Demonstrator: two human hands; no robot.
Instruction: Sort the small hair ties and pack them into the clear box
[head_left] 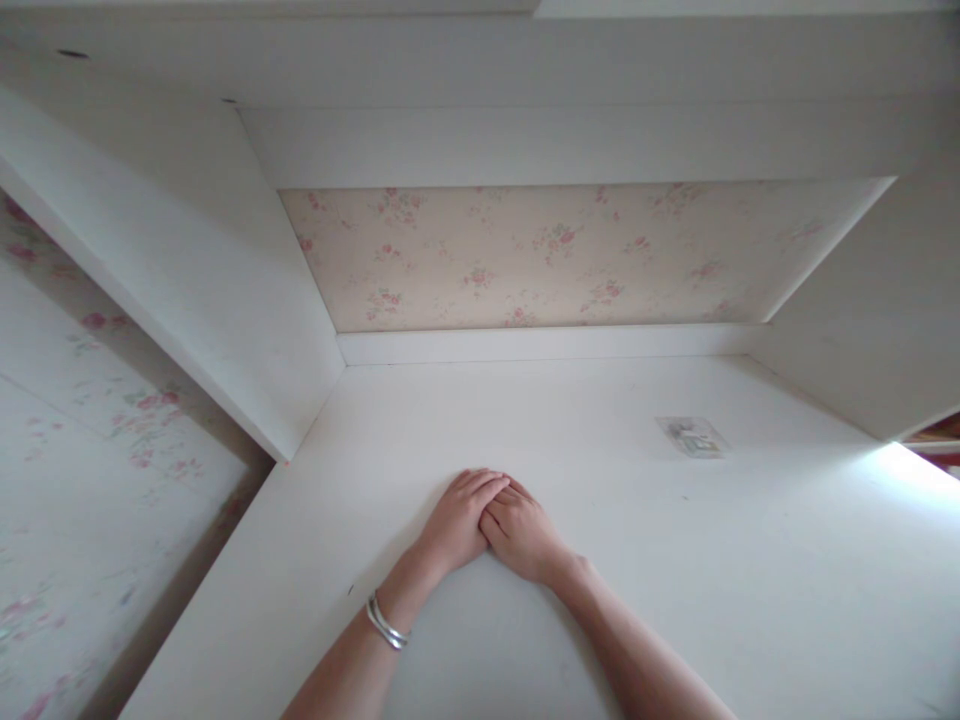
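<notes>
My left hand and my right hand rest together on the white desk top. The fingers of my left hand lie closed over those of my right, whose fingertips are partly hidden beneath. I see no object in either hand. A silver bangle circles my left wrist. Forward and to the right of my hands, apart from them, a small clear plastic packet lies flat on the desk; what it contains is too small to make out.
White side panels stand at the left and the right of the desk. A white shelf crosses overhead, with flowered wallpaper behind. The desk's left edge runs beside a flowered wall. Bright light falls at far right.
</notes>
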